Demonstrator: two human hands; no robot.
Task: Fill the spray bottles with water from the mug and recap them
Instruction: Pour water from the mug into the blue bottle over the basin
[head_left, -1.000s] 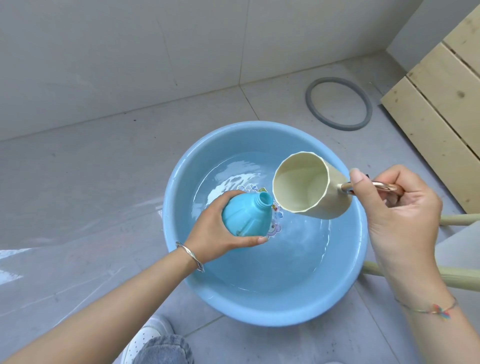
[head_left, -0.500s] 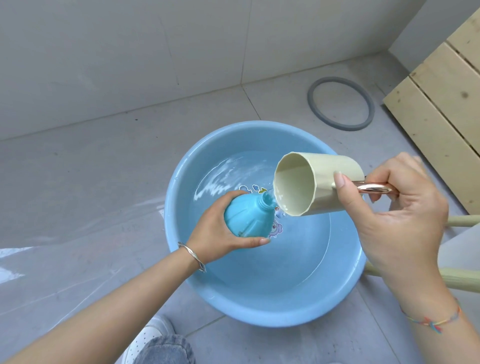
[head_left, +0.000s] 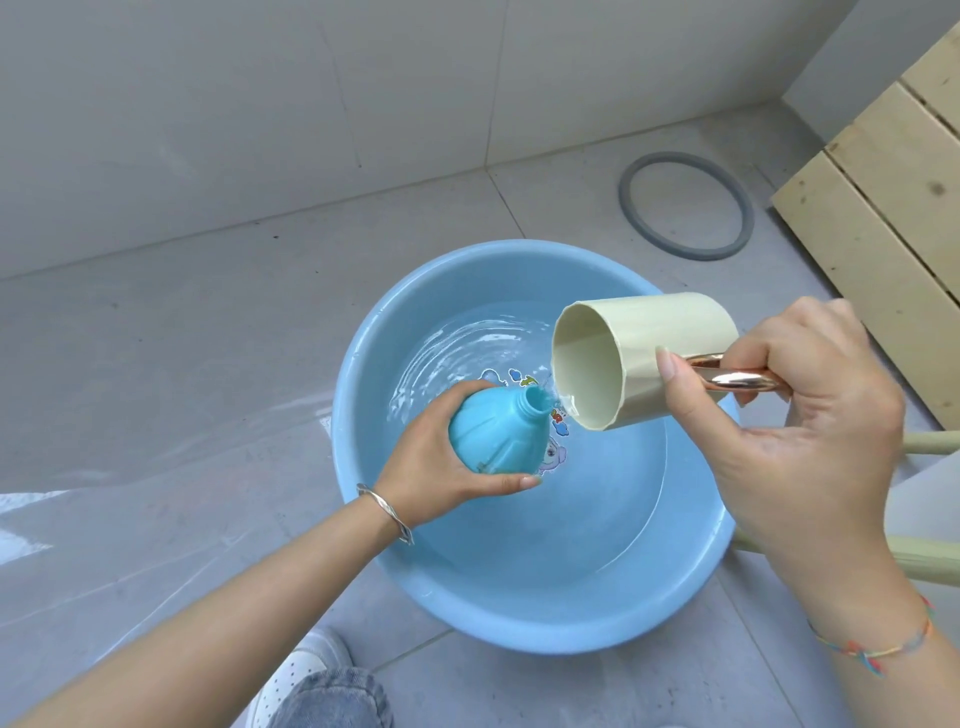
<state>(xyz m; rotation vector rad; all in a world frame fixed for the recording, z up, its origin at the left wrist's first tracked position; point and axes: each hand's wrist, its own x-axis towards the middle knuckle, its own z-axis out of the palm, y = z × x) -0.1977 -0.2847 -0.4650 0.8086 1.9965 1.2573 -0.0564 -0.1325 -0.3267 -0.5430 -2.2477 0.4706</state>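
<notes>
Pale grey wall tiles (head_left: 260, 104) meet a glossy grey tiled floor (head_left: 156, 364). A grey ring (head_left: 627, 205) lies on it near pale wooden slats (head_left: 883, 208) at right.

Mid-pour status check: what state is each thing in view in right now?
spray bottle: uncapped, tilted, held over the basin.
mug: tipped sideways, pouring at the bottle's mouth.
basin: holds rippled water.
left hand: grips the spray bottle.
right hand: grips the mug's handle.
</notes>
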